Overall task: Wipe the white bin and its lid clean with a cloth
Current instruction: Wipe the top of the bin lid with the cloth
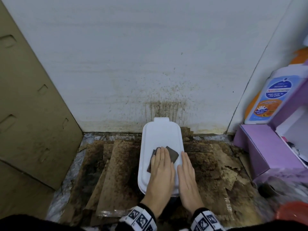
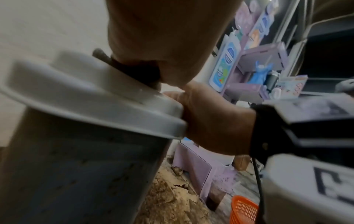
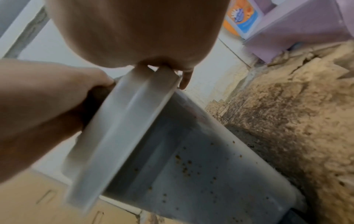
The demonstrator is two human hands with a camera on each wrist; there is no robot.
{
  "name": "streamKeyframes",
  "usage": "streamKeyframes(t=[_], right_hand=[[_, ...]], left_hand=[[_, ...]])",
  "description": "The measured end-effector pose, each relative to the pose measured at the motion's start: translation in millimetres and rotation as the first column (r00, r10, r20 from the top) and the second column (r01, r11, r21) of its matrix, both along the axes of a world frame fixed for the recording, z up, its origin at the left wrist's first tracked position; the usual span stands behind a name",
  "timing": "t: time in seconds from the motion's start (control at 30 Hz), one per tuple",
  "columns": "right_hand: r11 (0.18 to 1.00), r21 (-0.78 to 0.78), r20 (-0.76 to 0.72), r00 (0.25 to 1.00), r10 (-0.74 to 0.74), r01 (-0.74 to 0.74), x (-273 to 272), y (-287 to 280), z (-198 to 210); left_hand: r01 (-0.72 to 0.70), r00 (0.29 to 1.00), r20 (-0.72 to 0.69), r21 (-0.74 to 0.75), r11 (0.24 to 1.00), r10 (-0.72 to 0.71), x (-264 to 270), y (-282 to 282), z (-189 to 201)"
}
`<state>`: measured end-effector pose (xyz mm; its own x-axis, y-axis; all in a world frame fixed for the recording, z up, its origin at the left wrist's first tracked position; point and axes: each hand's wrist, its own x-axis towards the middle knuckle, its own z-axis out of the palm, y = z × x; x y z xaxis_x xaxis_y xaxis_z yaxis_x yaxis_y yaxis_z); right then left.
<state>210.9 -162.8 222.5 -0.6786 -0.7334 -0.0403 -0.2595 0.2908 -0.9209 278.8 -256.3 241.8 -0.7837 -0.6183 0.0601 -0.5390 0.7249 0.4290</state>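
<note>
Centrally in the lower half of the head view, the white bin (image 1: 174, 195) stands on the floor against a stained wall (image 1: 150, 64), with its lid (image 1: 161, 135) shut on top. Left hand (image 1: 160, 172) lies flat on the lid, fingers straight and together, pressing a dark cloth (image 1: 173, 155) onto the lid's near half; cloth corners stick out past the fingertips and on the left side. Right hand (image 1: 187, 179) rests with straight fingers along the lid's right edge, palm side against the rim, holding nothing. Right wrist view shows brown specks on the bin's side wall (image 3: 201, 166). Floor around the bin is covered with dirty, stained cardboard pieces (image 1: 116, 164). A big cardboard sheet (image 1: 30, 105) leans at the left of the frame. Purple box (image 1: 260, 147) sits at the right, with a blue-and-orange labelled bottle (image 1: 268, 99) above it. Orange basket (image 2: 243, 210) at lower right of the left wrist view.
</note>
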Motion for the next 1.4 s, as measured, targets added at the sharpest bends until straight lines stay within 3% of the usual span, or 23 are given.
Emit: streamKeyframes(t=[0.07, 0.13, 0.27, 0.33, 0.4, 0.5, 0.57, 0.67, 0.73, 0.9, 1.03, 1.23, 1.4], right_hand=[[0.999, -0.032, 0.127, 0.991, -0.034, 0.038, -8, 2, -2], [0.997, -0.046, 0.227, 0.972, -0.056, 0.068, -17, 4, 0], [0.991, -0.084, 0.280, 0.957, -0.078, 0.106, -25, 8, 10], [0.988, -0.076, 0.160, 0.979, -0.124, 0.137, -21, 7, 17], [0.984, -0.064, -0.105, 0.979, -0.173, 0.167, -16, 2, 25], [0.996, -0.021, -0.478, 0.874, -0.086, 0.087, -8, -13, 31], [0.995, 0.096, -0.592, 0.805, 0.041, 0.020, 1, -22, 27], [0.969, 0.243, -0.715, 0.683, 0.150, 0.041, 16, -29, 15], [0.962, 0.269, -0.745, 0.645, 0.172, 0.053, 19, -26, 11], [0.962, 0.267, -0.726, 0.646, 0.237, -0.053, 30, -10, 12], [0.951, 0.272, -0.703, 0.644, 0.301, -0.148, 51, 1, 8], [0.941, 0.319, -0.756, 0.569, 0.324, -0.111, 46, 7, 5], [0.953, 0.304, -0.757, 0.609, 0.236, 0.009, 40, 14, 2]], left_hand=[[-0.009, 0.997, 0.078, -0.069, 0.998, 0.014, -8, 14, 4], [0.015, 0.998, 0.058, -0.046, 0.999, -0.012, -9, 22, 7], [0.069, 0.980, -0.198, 0.232, 0.970, -0.023, -1, 16, 27], [0.087, 0.962, -0.273, 0.323, 0.942, 0.005, 8, 6, 34], [0.035, 0.938, -0.331, 0.392, 0.919, 0.105, 21, -7, 41], [-0.078, 0.910, -0.365, 0.316, 0.946, 0.197, 46, -31, 32], [-0.127, 0.911, -0.353, 0.248, 0.960, 0.212, 58, -42, 25], [-0.200, 0.930, -0.294, 0.096, 0.975, 0.219, 70, -48, 19], [-0.222, 0.937, -0.261, 0.064, 0.973, 0.231, 73, -53, 15], [0.003, 0.972, -0.233, 0.100, 0.995, 0.021, 75, -67, -6], [0.049, 0.969, -0.245, 0.132, 0.990, -0.015, 72, -71, -13], [0.049, 0.967, -0.254, 0.128, 0.990, -0.015, 76, -72, -17], [0.028, 0.965, -0.262, 0.124, 0.992, 0.005, 79, -72, -19]])
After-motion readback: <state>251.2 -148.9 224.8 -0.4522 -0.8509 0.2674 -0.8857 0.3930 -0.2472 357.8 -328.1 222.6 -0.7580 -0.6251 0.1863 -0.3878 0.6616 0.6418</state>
